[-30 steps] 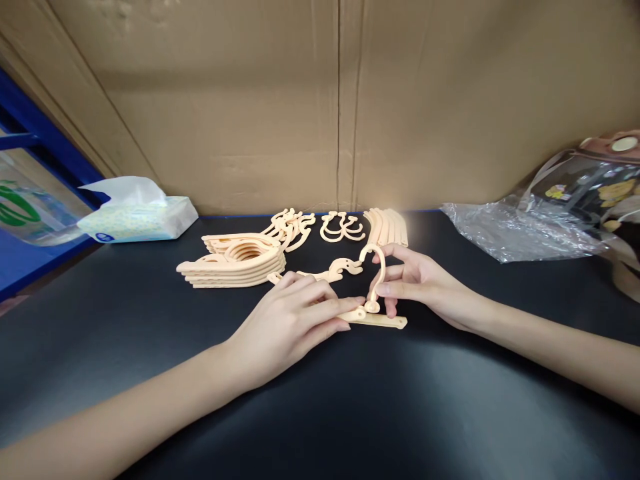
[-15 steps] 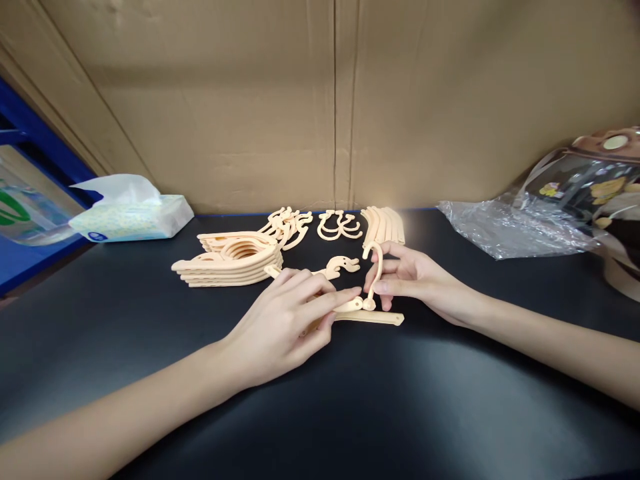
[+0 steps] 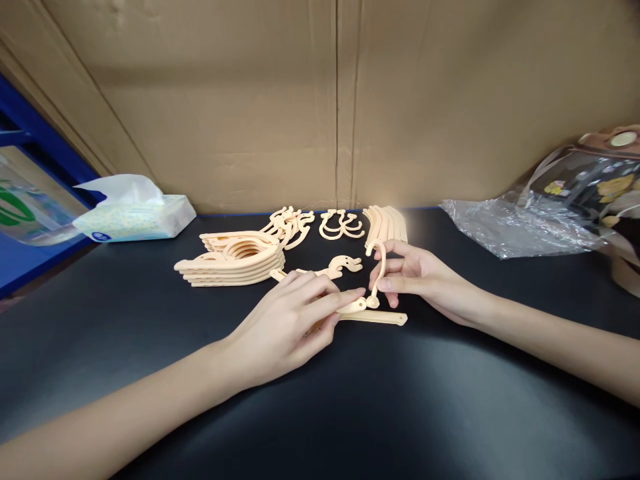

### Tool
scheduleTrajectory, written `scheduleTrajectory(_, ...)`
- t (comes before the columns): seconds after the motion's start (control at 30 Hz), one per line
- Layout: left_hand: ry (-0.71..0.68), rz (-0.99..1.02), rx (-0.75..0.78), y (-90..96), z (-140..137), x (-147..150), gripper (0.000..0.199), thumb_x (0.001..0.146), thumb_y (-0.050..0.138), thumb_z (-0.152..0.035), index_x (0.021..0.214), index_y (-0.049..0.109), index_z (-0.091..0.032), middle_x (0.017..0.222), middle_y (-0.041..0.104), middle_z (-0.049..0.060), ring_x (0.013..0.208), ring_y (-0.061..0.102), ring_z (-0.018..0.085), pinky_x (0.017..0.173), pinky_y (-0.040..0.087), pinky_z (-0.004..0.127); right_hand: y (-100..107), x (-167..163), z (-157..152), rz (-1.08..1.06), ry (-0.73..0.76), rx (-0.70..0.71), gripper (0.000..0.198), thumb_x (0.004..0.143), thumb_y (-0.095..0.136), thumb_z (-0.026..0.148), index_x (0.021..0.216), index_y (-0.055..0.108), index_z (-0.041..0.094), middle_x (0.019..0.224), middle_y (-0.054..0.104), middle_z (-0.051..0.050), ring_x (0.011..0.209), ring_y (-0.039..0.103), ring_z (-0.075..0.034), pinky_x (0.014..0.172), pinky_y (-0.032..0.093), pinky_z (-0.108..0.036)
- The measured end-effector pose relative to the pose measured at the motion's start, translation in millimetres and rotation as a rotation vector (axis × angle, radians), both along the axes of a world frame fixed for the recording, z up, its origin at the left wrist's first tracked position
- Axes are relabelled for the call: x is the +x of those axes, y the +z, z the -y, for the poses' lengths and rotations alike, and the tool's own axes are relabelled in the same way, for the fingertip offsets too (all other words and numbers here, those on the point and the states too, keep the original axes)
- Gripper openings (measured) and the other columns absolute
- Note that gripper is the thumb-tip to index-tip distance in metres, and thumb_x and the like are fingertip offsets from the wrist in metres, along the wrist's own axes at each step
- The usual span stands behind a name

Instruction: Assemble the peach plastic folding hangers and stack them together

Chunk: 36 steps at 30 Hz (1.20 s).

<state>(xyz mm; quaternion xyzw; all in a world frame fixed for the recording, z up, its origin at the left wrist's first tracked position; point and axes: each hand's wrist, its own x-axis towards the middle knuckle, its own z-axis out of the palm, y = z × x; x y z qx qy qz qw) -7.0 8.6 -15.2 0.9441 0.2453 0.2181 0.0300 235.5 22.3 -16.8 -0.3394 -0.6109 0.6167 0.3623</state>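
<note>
Beige plastic folding-hanger parts lie around my hands. My left hand (image 3: pixel 295 317) is closed over a hanger arm (image 3: pixel 355 306), whose holed end sticks out past the fingertips. Beneath it, a straight beige bar (image 3: pixel 385 319) rests on the black table, its left part hidden by the hand. My right hand (image 3: pixel 415 277) pinches a hanger hook (image 3: pixel 381 267) between thumb and fingers. The hook stands upright, its curl at the top and its round base next to the arm's holed end; I cannot tell whether they touch. Behind my left hand lies another hanger piece (image 3: pixel 345 263) with a curved end.
On the left is a stack of assembled hanger pieces (image 3: pixel 235 267). Behind are a pile of curved parts (image 3: pixel 290 225), several loose hooks (image 3: pixel 340 227) and a row of arms (image 3: pixel 387 223). A tissue pack (image 3: pixel 137 217) stands far left; a plastic bag (image 3: pixel 520 230) and transparent bag (image 3: pixel 590 177) lie right.
</note>
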Motion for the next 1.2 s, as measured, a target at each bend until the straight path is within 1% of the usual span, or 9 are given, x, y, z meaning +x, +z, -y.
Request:
scheduleTrajectory(0.1,-0.019,-0.021,0.005,-0.8,-0.9,-0.3,0.040,0.094,0.044,-0.013,0.132,0.050,-0.022,0.099,0.061,0.004,0.089,0.052,0.017,0.080,0.041,0.030,-1.2,0.6,-0.9,0.007,-0.007,0.010,0.032,0.080,0.070,0.027,0.099,0.045,0.022,0.081,0.065,0.003,0.057,0.055,-0.008,0.063,0.046,-0.026)
scheduleTrajectory(0.23,-0.012,-0.020,0.055,-3.4,-1.7,-0.7,0.035,0.098,0.041,-0.017,0.131,0.050,-0.021,0.102,0.062,0.005,0.093,0.053,0.017,0.082,0.042,0.030,-3.3,1.5,-1.8,0.017,-0.028,0.016,0.037,0.080,0.070,0.029,0.109,0.047,0.023,0.078,0.063,0.004,0.058,0.054,-0.009,0.066,0.046,-0.028)
scheduleTrajectory(0.37,-0.004,-0.012,0.104,-4.6,-1.7,-0.4,0.032,0.098,0.041,-0.017,0.128,0.053,-0.021,0.101,0.064,0.005,0.092,0.054,0.016,0.080,0.042,0.029,-4.0,1.2,-1.6,0.044,-0.062,0.014,0.047,0.079,0.070,0.028,0.120,0.046,0.023,0.077,0.061,0.004,0.060,0.053,-0.010,0.069,0.046,-0.030)
scheduleTrajectory(0.47,0.002,-0.030,0.132,-4.0,-1.4,-0.3,0.032,0.097,0.042,-0.014,0.127,0.054,-0.020,0.099,0.064,0.005,0.090,0.054,0.016,0.077,0.041,0.028,-3.5,0.2,-1.3,0.056,-0.077,0.012,0.051,0.079,0.070,0.027,0.123,0.045,0.023,0.077,0.060,0.004,0.061,0.053,-0.010,0.069,0.047,-0.030)
scheduleTrajectory(0.57,-0.012,-0.032,0.143,-4.1,-1.6,-0.9,0.034,0.096,0.043,-0.011,0.128,0.053,-0.019,0.100,0.064,0.005,0.090,0.052,0.017,0.078,0.039,0.029,-2.9,-1.0,-0.8,0.067,-0.071,0.014,0.051,0.079,0.069,0.026,0.124,0.045,0.023,0.076,0.061,0.004,0.062,0.055,-0.010,0.069,0.048,-0.030)
scheduleTrajectory(0.67,-0.027,-0.035,0.137,-5.4,-2.4,-1.9,0.039,0.094,0.043,-0.006,0.130,0.052,-0.020,0.102,0.063,0.004,0.092,0.050,0.017,0.080,0.037,0.029,-2.7,-2.0,-0.1,0.075,-0.037,0.025,0.050,0.079,0.069,0.025,0.123,0.044,0.022,0.074,0.061,0.004,0.067,0.059,-0.012,0.071,0.048,-0.031)
scheduleTrajectory(0.8,-0.031,-0.046,0.110,-6.2,-3.1,-2.6,0.040,0.094,0.043,-0.005,0.130,0.051,-0.021,0.103,0.062,0.004,0.093,0.050,0.017,0.081,0.037,0.029,-2.8,-3.0,1.1,0.073,-0.044,0.031,0.047,0.079,0.068,0.024,0.120,0.044,0.022,0.075,0.063,0.004,0.072,0.064,-0.014,0.076,0.049,-0.032)
scheduleTrajectory(1.07,-0.048,-0.051,0.106,-6.0,-3.0,-2.1,0.041,0.093,0.045,-0.003,0.130,0.051,-0.019,0.103,0.061,0.004,0.093,0.048,0.017,0.082,0.036,0.028,-0.3,-3.1,4.1,0.144,-0.077,0.091,0.044,0.079,0.068,0.024,0.117,0.046,0.021,0.076,0.063,0.004,0.076,0.065,-0.014,0.082,0.049,-0.033)
scheduleTrajectory(1.2,-0.058,-0.047,0.112,-5.3,-2.9,-1.0,0.038,0.093,0.045,-0.004,0.127,0.054,-0.017,0.101,0.061,0.004,0.091,0.048,0.016,0.082,0.035,0.027,-0.9,-3.4,3.5,0.173,-0.096,0.134,0.046,0.078,0.068,0.025,0.118,0.046,0.021,0.075,0.062,0.004,0.075,0.064,-0.015,0.080,0.049,-0.036)
